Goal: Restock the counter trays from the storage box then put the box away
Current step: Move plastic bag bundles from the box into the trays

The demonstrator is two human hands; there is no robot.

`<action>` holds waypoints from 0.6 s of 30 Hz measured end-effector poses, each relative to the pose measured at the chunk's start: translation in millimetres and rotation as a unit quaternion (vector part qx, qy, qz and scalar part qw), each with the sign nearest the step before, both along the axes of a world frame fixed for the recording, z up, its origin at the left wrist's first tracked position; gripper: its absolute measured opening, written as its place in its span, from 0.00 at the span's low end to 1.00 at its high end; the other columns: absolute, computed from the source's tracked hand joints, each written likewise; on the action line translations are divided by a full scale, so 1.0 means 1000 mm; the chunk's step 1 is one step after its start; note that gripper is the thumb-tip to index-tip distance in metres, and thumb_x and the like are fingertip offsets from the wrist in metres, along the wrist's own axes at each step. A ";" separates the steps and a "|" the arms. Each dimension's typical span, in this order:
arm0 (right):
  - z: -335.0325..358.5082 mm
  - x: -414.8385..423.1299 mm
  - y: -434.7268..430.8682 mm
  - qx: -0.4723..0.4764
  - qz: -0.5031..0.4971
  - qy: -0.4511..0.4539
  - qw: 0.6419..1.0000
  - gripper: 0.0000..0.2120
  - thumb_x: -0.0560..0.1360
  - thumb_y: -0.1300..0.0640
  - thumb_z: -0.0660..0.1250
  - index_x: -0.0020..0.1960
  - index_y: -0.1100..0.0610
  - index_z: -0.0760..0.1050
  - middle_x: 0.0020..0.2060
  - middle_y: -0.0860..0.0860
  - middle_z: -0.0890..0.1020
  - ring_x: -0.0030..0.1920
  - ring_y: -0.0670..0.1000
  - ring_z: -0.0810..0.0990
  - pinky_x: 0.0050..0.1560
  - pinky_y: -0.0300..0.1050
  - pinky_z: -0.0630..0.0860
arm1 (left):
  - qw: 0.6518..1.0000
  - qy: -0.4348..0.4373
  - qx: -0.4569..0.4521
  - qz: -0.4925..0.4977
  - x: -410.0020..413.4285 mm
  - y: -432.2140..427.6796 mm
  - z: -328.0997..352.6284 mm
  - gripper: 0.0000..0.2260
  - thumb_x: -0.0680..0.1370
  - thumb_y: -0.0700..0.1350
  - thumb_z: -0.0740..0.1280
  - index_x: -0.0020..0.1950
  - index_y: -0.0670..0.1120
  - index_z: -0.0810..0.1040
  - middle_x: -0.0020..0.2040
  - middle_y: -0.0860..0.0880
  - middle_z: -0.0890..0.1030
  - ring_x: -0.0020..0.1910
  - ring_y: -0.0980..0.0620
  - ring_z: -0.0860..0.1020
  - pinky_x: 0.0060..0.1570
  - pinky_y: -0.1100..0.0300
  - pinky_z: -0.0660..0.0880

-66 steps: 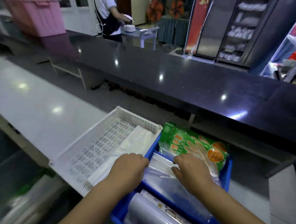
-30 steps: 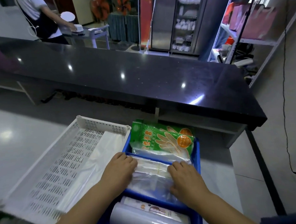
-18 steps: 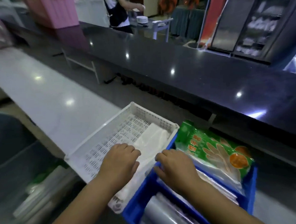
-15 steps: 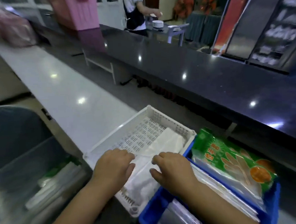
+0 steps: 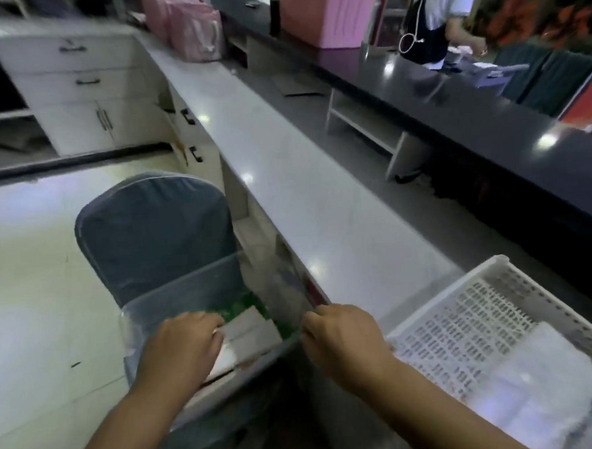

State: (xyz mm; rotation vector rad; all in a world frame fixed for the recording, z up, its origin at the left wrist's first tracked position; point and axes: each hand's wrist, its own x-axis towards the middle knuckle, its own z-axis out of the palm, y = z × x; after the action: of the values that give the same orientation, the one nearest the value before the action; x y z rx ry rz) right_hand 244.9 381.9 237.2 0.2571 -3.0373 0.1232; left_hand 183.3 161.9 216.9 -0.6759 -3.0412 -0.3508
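Note:
A clear plastic storage box (image 5: pixel 188 291) stands on a grey-blue covered chair (image 5: pixel 150 228) beside the counter. Inside it lie white packets (image 5: pixel 249 336) and something green (image 5: pixel 237 308). My left hand (image 5: pixel 182 347) reaches into the box, its bent fingers resting on the white packets. My right hand (image 5: pixel 342 345) is at the box's near right corner with its fingers curled down by the rim; blur hides whether either hand grips. At the right, the white perforated tray (image 5: pixel 489 279) sits on the counter and holds a stack of clear bags (image 5: pixel 536 386).
The long white counter (image 5: pixel 285 176) runs away from me, with a raised black counter (image 5: pixel 488 118) behind it. Pink bags (image 5: pixel 191 27) and a pink bin (image 5: pixel 324 13) stand at the far end. A person (image 5: pixel 435 21) works beyond. White cabinets (image 5: pixel 85 98) are at the left.
My view has swung left from the blue bin and tray to the clear box on the chair. Both hands left the bags in the tray and moved over to the box.

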 end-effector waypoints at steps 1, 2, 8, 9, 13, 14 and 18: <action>-0.007 -0.014 -0.013 -0.001 0.008 -0.010 1.000 0.07 0.69 0.55 0.67 0.33 0.53 0.75 0.29 0.49 0.79 0.27 0.53 0.75 0.27 0.42 0.68 | 1.000 -0.015 0.006 0.019 -0.012 -0.017 -0.004 0.03 0.70 0.42 0.73 0.43 0.48 0.84 0.40 0.48 0.85 0.39 0.43 0.81 0.35 0.55 0.75; -0.014 -0.025 -0.025 0.001 0.015 -0.020 1.000 0.07 0.69 0.55 0.66 0.33 0.53 0.75 0.29 0.50 0.79 0.28 0.53 0.75 0.27 0.42 0.69 | 0.999 -0.025 0.012 0.037 -0.022 -0.033 -0.008 0.05 0.73 0.44 0.69 0.46 0.48 0.83 0.44 0.48 0.85 0.43 0.44 0.81 0.38 0.55 0.74; -0.058 -0.071 -0.072 0.036 0.041 -0.074 0.996 0.10 0.60 0.55 0.75 0.27 0.54 0.73 0.23 0.50 0.78 0.21 0.51 0.75 0.19 0.39 0.67 | 0.994 -0.054 0.030 0.088 -0.052 -0.094 -0.030 0.08 0.76 0.48 0.63 0.50 0.52 0.81 0.46 0.49 0.84 0.44 0.46 0.80 0.41 0.55 0.77; -0.066 -0.077 -0.076 0.053 0.044 -0.085 0.994 0.12 0.57 0.55 0.76 0.26 0.54 0.72 0.21 0.50 0.77 0.20 0.50 0.73 0.17 0.37 0.65 | 0.993 -0.064 0.025 0.093 -0.054 -0.101 -0.036 0.09 0.76 0.49 0.62 0.50 0.52 0.81 0.47 0.49 0.84 0.44 0.47 0.80 0.42 0.55 0.77; -0.103 -0.108 -0.092 0.066 0.049 -0.133 0.988 0.18 0.50 0.55 0.80 0.23 0.54 0.70 0.18 0.51 0.74 0.17 0.50 0.71 0.15 0.36 0.57 | 0.987 -0.104 0.025 0.120 -0.059 -0.124 -0.062 0.10 0.76 0.50 0.62 0.54 0.54 0.79 0.50 0.51 0.83 0.47 0.48 0.79 0.43 0.57 0.76; -0.113 -0.117 -0.096 0.063 0.059 -0.142 0.986 0.18 0.51 0.56 0.81 0.23 0.55 0.70 0.19 0.51 0.74 0.17 0.51 0.72 0.16 0.37 0.55 | 0.986 -0.111 0.012 0.122 -0.061 -0.129 -0.068 0.09 0.76 0.50 0.61 0.53 0.54 0.79 0.49 0.51 0.83 0.47 0.48 0.79 0.42 0.58 0.75; -0.171 -0.148 -0.106 0.006 0.068 -0.217 0.974 0.06 0.73 0.57 0.66 0.41 0.60 0.78 0.40 0.58 0.82 0.41 0.59 0.80 0.33 0.45 0.72 | 0.981 -0.153 -0.062 0.102 -0.076 -0.142 -0.085 0.08 0.75 0.47 0.61 0.48 0.52 0.79 0.45 0.51 0.82 0.43 0.49 0.79 0.36 0.60 0.66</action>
State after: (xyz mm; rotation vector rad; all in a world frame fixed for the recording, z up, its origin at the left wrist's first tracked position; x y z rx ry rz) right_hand 96.6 276.3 66.0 0.5022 -3.4507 0.1926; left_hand 107.8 19.7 132.0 -0.3337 -3.4082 -0.2861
